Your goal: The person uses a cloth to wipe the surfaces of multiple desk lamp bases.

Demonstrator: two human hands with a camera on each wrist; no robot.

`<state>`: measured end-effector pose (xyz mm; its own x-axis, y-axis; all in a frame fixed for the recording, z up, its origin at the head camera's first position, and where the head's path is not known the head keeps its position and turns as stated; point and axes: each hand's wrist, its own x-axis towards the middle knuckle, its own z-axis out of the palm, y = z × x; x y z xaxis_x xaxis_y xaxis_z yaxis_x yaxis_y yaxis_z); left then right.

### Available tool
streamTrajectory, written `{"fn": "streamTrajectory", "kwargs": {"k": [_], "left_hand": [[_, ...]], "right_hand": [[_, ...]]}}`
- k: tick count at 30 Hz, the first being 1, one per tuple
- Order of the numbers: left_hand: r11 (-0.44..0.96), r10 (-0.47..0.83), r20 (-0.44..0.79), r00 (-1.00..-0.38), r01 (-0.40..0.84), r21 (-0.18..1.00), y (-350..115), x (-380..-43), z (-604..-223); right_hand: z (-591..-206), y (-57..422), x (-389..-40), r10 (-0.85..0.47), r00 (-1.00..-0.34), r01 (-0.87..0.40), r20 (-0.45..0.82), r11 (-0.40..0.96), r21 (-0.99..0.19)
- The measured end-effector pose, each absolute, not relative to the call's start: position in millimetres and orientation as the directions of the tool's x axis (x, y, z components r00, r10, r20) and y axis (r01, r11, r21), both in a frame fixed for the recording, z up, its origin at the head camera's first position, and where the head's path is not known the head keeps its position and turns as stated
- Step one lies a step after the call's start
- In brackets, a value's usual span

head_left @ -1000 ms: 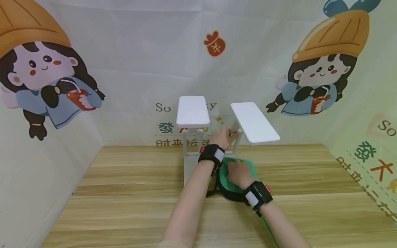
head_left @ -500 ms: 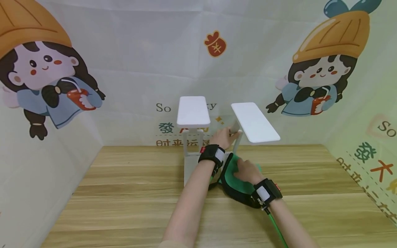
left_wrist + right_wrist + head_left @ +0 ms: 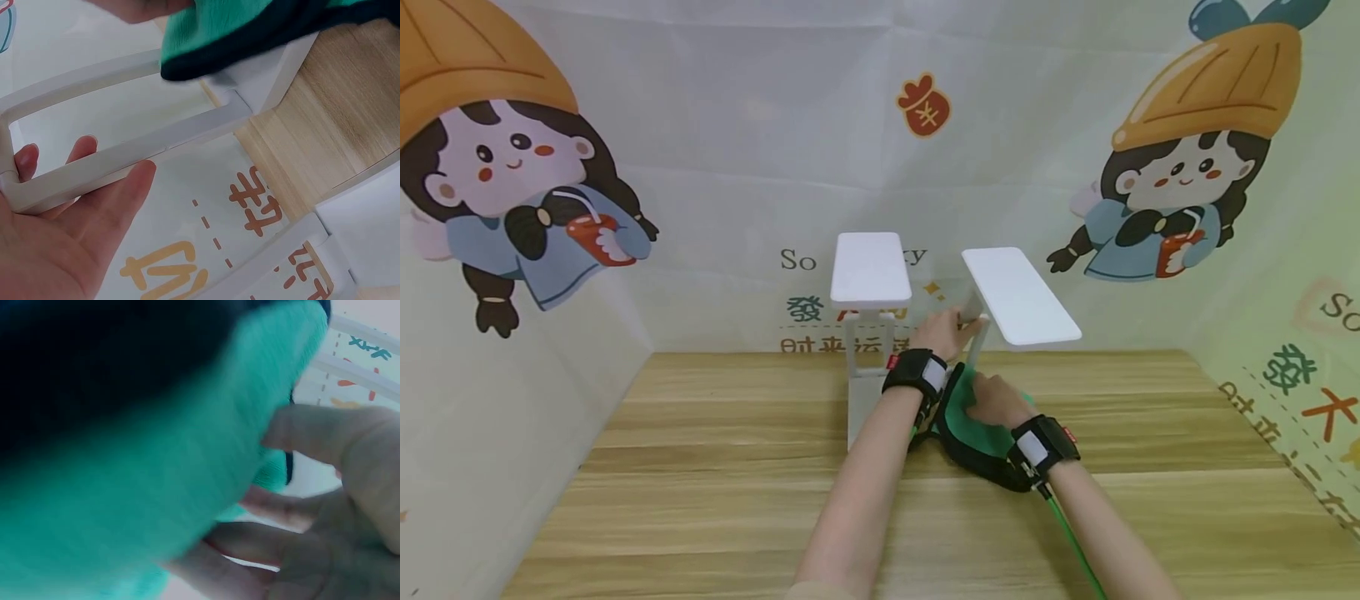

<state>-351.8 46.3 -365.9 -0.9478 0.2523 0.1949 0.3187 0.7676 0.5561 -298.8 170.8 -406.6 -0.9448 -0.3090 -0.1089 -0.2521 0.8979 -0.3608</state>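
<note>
Two white stands with flat top plates stand towards the back of the table. My left hand holds the frame of the right stand, with the thumb on one side of a bar and fingers showing past the other. My right hand pinches a green cloth piece with black edging, in front of that stand. In the right wrist view the thumb and fingers grip its green fabric from two sides. The cloth piece covers much of the right stand's base.
The left stand is close beside my left hand and forearm. A printed cloth backdrop rises behind the wooden table. Green cords run from the wristbands.
My right hand has moved a little to the right, pulling the green cloth piece with it; the cloth's left edge now stands raised. My left hand stays on the frame.
</note>
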Motion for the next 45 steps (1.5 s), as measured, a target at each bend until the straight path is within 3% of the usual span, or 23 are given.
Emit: {"fn": "streamTrajectory", "kwargs": {"k": [6,14,21,29,39,45], "left_hand": [[0.762,0.26,0.207,-0.943,0.332,0.556,46,-353,-365],[0.753,0.268,0.207,-0.941,0.339,0.564,45,-349,-363],[0.757,0.261,0.185,-0.947,0.32,0.569,45,-352,-366],[0.755,0.274,0.199,-0.941,0.338,0.562,45,-353,-366],[0.763,0.271,0.177,-0.946,0.323,0.56,50,-348,-364],[0.772,0.255,0.179,-0.95,0.312,0.554,48,-348,-364]], "right_hand": [[-396,172,-298,-0.313,-0.922,-0.238,-0.227,0.922,-0.306],[-407,173,-303,-0.321,-0.942,-0.27,-0.095,0.896,-0.353],[-400,173,-296,-0.315,-0.918,-0.242,-0.241,0.926,-0.289],[-409,172,-303,-0.302,-0.95,-0.26,-0.075,0.902,-0.345],[-406,183,-274,-0.333,-0.93,-0.278,-0.157,0.915,-0.293],[-418,168,-250,-0.409,-0.912,-0.408,0.03,0.899,-0.158]]}}
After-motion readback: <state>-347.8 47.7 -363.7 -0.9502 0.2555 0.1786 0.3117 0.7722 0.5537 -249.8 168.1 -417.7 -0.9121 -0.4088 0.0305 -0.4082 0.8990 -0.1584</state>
